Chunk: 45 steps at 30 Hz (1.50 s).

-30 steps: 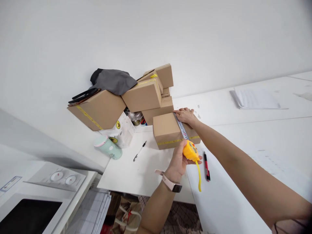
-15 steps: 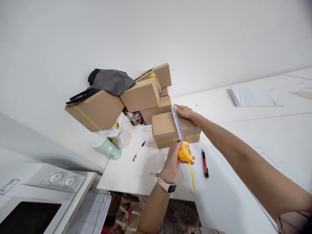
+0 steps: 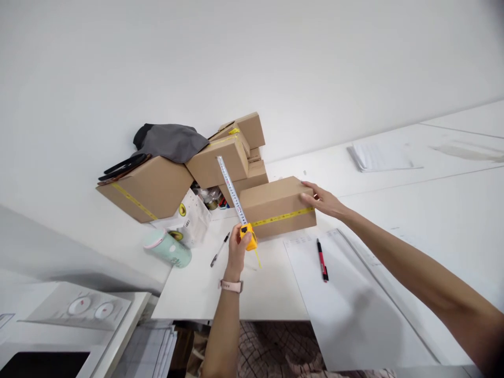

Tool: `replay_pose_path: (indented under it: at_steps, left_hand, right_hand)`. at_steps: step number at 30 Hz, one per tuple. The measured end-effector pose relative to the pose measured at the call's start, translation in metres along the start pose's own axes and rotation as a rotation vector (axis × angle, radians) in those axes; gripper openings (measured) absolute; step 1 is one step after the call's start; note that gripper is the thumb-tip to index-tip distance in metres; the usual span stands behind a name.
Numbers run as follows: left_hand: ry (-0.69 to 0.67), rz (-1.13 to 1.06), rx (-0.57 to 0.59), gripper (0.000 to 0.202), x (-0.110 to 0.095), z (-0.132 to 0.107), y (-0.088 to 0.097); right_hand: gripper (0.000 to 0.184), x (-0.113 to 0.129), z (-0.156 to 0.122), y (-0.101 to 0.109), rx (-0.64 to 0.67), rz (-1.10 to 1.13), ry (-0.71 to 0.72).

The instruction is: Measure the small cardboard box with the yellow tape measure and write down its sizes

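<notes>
Gripping a yellow tape measure (image 3: pixel 249 239) in your left hand (image 3: pixel 237 244), you work at a white table (image 3: pixel 271 294), your right hand (image 3: pixel 325 201) closed on the right end of a cardboard box (image 3: pixel 271 202). Your hands are well apart, one at each end of that box, the left clasped around the tape's case and the right with its thumb and fingers about a corner. The box sits on the table before you, a yellow strip (image 3: pixel 283 216) running along its near side. Out of the case, just beside the box's left end, the marked blade (image 3: pixel 230 186) slants up and leftward; whether it touches the cardboard you cannot tell from this angle. A pink wristband (image 3: pixel 231 286) circles your left wrist.

To the near left of the box lies a black-and-white pen (image 3: pixel 219 250); to its near right, a red-and-black pen (image 3: pixel 322 262) rests on a sheet of paper (image 3: pixel 338 315). Stacked boxes (image 3: pixel 232 160) rise behind the box and to its left, a grey cloth (image 3: pixel 169 142) draped over part of them. Farther left of the box, a mint-green bottle (image 3: pixel 169 248) leans at a tilt near a white carton (image 3: pixel 197 220) with avocado pictures. A bundle of papers (image 3: pixel 381 156) lies beyond the box to the right.
</notes>
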State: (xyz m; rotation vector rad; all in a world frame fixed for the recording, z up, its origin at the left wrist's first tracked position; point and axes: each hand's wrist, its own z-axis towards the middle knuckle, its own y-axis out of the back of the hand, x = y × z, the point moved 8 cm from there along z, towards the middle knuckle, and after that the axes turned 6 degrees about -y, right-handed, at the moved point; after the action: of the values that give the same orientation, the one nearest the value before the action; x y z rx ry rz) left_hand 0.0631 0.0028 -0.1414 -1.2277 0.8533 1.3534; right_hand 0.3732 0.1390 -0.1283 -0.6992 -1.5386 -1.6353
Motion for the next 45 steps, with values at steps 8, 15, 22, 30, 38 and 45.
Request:
replay_pose_path:
  at_steps: [8,15,22,30,38,45]
  left_hand:
    - [-0.096,-0.07,0.002,0.049,-0.064,0.025,-0.018]
    - [0.209,-0.251,0.206,0.053,-0.02,-0.05,-0.083]
    - [0.336,-0.254,0.243,0.056,0.015,-0.076,-0.115]
    - [0.395,-0.266,0.213,0.057,0.027,-0.083,-0.12]
    - [0.395,-0.259,0.214,0.059,0.037,-0.089,-0.12]
    - [0.356,-0.24,0.215,0.053,0.04,-0.09,-0.124]
  right_hand:
    - [0.05,0.059,0.041,0.034,-0.273,-0.281,0.006]
    - [0.043,0.092,0.069,0.0,-0.26,-0.502,0.267]
    - [0.055,0.098,0.055,-0.004,-0.302,-0.602,0.333]
    - [0.061,0.102,0.055,-0.012,-0.224,-0.705,0.403]
    - [0.057,0.101,0.06,-0.017,-0.174,-0.731,0.433]
    - [0.056,0.101,0.058,-0.016,-0.208,-0.697,0.456]
